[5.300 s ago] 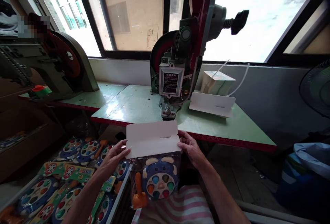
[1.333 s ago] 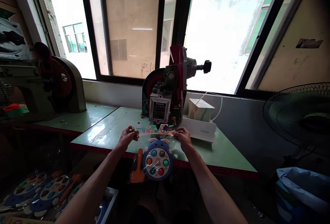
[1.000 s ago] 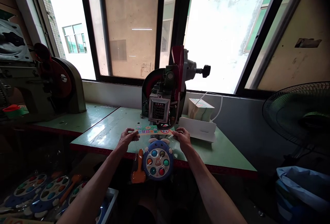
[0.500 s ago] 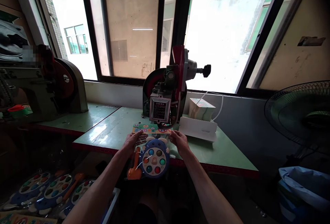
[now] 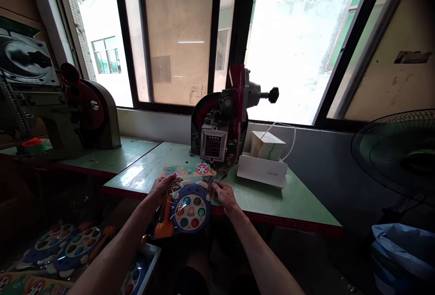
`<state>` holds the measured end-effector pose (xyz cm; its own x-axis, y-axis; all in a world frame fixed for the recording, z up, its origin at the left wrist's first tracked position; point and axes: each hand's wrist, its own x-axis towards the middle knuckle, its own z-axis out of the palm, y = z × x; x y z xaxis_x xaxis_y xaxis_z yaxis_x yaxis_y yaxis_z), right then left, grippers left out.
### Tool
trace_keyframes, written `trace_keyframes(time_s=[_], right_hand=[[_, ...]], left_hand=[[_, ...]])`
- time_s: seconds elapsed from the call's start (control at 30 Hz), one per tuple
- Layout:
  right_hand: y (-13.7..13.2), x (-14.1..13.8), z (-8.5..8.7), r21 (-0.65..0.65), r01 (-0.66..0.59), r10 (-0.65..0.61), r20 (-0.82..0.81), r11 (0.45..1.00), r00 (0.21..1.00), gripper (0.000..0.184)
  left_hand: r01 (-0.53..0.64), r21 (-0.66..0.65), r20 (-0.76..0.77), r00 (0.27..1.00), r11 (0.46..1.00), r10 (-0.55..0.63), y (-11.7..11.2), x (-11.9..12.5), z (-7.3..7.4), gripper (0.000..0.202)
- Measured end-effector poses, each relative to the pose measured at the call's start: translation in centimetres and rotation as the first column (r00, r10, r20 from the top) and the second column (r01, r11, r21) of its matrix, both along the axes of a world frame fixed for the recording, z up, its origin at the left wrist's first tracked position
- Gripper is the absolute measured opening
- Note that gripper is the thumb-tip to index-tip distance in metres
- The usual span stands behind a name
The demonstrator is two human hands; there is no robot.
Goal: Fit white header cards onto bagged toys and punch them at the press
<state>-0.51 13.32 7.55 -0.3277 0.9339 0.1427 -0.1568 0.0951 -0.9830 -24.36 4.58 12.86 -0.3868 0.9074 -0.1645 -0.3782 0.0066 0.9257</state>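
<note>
At the table's front edge hangs a bagged toy (image 5: 191,208), a blue animal-shaped whack game with coloured buttons and an orange hammer (image 5: 166,222) beside it. A printed header card (image 5: 188,170) tops the clear bag and lies over the table, close to the base of the red and green stapling machine (image 5: 213,143). My left hand (image 5: 162,189) is closed on the bag's upper left edge, just below the card. On the opposite side, my right hand (image 5: 224,195) pinches the clear film at the upper right.
Several similar bagged toys (image 5: 78,245) lie at lower left, near a pale crate (image 5: 152,258). A white folded card (image 5: 261,171) and small box (image 5: 268,144) stand on the green table (image 5: 299,200). A second machine (image 5: 91,109) is left; a fan (image 5: 401,150) stands right.
Both hands have shifted left with the bagged toy. The header card has come out from under the machine's front. My right hand now grips lower, on the film rather than the card's corner.
</note>
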Motion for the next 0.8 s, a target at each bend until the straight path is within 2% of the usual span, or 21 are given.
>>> trace_keyframes(time_s=[0.1,0.23,0.3,0.37,0.43,0.5,0.6,0.67,0.73,0.8], right_hand=[[-0.2,0.1,-0.2,0.002,0.012,-0.012,-0.012,1.000,1.000,0.045],[0.1,-0.2,0.1,0.012,0.010,-0.009,-0.024,1.000,1.000,0.048],[0.1,-0.3,0.5,0.008,-0.007,0.008,-0.030,1.000,1.000,0.050],[-0.7,-0.3,0.8,-0.005,-0.051,0.050,-0.028,0.999,0.998,0.051],[-2.3,0.1,0.5,-0.036,-0.093,0.093,0.000,0.995,0.996,0.055],[-4.6,0.9,-0.4,-0.076,-0.079,0.085,0.077,0.994,0.993,0.057],[-8.4,3.1,-2.7,-0.096,-0.017,0.039,0.239,0.995,0.970,0.059],[-10.6,4.8,-4.6,-0.116,0.006,0.029,0.297,0.993,0.954,0.060],[-12.2,6.2,-6.6,-0.153,0.006,0.044,0.321,0.988,0.946,0.059],[-13.1,7.0,-8.3,-0.215,-0.008,0.082,0.337,0.976,0.938,0.058]], left_hand=[[0.020,0.017,0.003,1.000,1.000,-0.020,0.2,-0.2,-0.3,0.021],[0.053,0.059,-0.001,0.999,0.997,-0.053,0.0,-0.1,0.2,0.023],[0.042,0.069,0.047,0.998,0.997,-0.045,-0.8,0.1,0.2,0.023],[0.019,0.070,0.116,0.993,0.997,-0.027,-2.3,0.6,-0.5,0.024],[-0.008,0.048,0.180,0.984,0.999,0.000,-4.5,1.5,-2.3,0.025],[-0.029,-0.009,0.235,0.972,1.000,0.030,-7.4,2.9,-5.1,0.024],[-0.049,-0.127,0.325,0.941,0.991,0.089,-12.1,6.0,-9.9,0.027],[-0.043,-0.193,0.426,0.896,0.980,0.123,-15.0,8.3,-12.7,0.028],[-0.047,-0.227,0.469,0.870,0.973,0.151,-17.5,10.3,-14.5,0.028],[-0.059,-0.238,0.474,0.864,0.969,0.169,-19.3,11.6,-15.5,0.029]])
